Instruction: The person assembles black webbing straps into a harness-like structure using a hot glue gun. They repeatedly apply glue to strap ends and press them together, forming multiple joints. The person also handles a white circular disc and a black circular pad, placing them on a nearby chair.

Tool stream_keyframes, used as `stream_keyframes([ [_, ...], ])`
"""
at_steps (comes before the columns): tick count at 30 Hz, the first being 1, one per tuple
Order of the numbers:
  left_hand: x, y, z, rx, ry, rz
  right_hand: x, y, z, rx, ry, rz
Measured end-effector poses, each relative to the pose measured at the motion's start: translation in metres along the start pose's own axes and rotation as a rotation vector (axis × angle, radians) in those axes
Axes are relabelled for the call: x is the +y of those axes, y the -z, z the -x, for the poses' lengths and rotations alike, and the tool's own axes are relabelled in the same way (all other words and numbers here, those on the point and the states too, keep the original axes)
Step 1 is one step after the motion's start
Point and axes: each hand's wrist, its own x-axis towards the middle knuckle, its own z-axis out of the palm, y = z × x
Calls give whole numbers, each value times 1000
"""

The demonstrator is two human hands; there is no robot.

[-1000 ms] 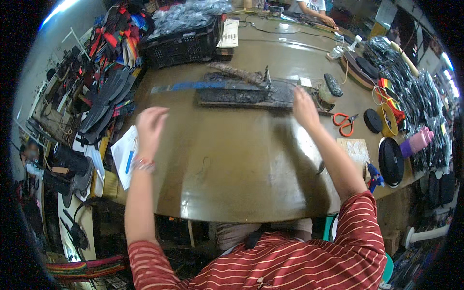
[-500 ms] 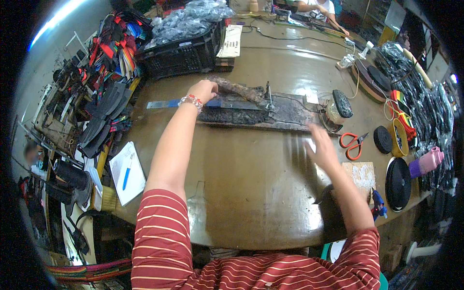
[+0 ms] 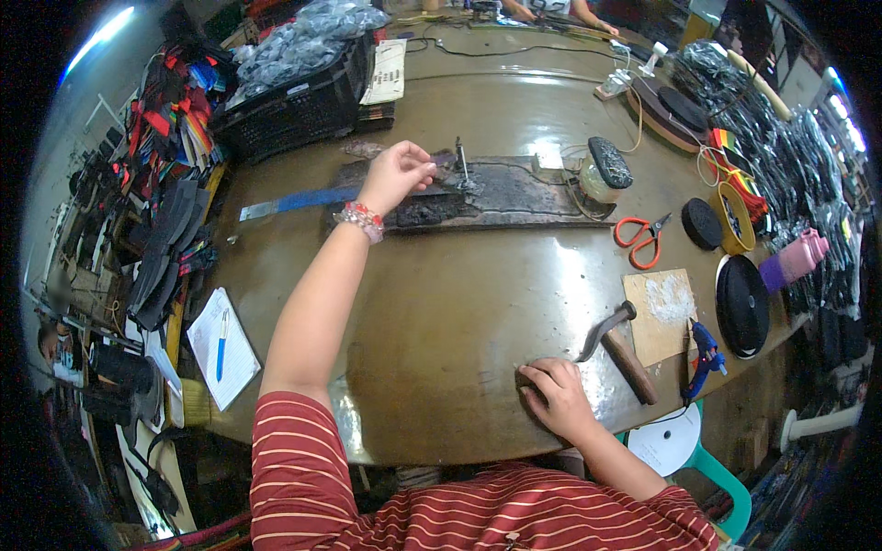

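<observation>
My left hand (image 3: 397, 171) reaches far across the brown round table (image 3: 441, 303) and pinches a thin dark strip (image 3: 439, 161) over a blackened work board (image 3: 487, 195). An upright metal pin (image 3: 462, 163) stands on that board just right of my fingers. My right hand (image 3: 554, 397) rests near the table's front edge, fingers curled down on a small dark piece that I cannot make out. A wooden-handled hammer (image 3: 623, 349) lies just right of that hand.
Orange scissors (image 3: 643, 239), a cardboard square (image 3: 668, 312), a blue glue gun (image 3: 706, 354) and black tape rolls (image 3: 742, 305) lie at the right. A black crate (image 3: 294, 110) stands at the back left, a blue ruler (image 3: 299, 200) beside the board, a notepad with pen (image 3: 222, 344) at the left.
My right hand has drawn back from the board to the table's front edge. My left hand has gone forward from the left side to the board and taken hold of the strip.
</observation>
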Motion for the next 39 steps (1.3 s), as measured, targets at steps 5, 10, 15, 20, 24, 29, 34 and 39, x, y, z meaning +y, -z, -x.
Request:
stream_keyframes([
  [5, -6, -21, -4, 181, -234, -561, 0, 2, -2, -21, 15, 33],
  [10, -20, -24, -7, 256, -386, -646, 1, 1, -4, 0, 18, 17],
  [15, -27, -25, -7, 225, -355, -672, 0, 7, -4, -27, -61, -98],
  [20, -26, -22, 6, 389, -411, -567, 34, 34, -53, 291, -511, -1021],
  [24, -41, -9, 58, 787, -476, -634, 103, 42, -125, 693, -890, -1595],
  [29, -79, 0, 120, 754, 35, -350, 143, 12, -171, 832, -727, -1509],
  [34, -94, 10, 107, 728, -39, -231, 157, 9, -198, 890, -760, -1553],
  [39, -98, 16, 71, 693, 130, -428, 193, 12, -239, 852, -742, -1380],
])
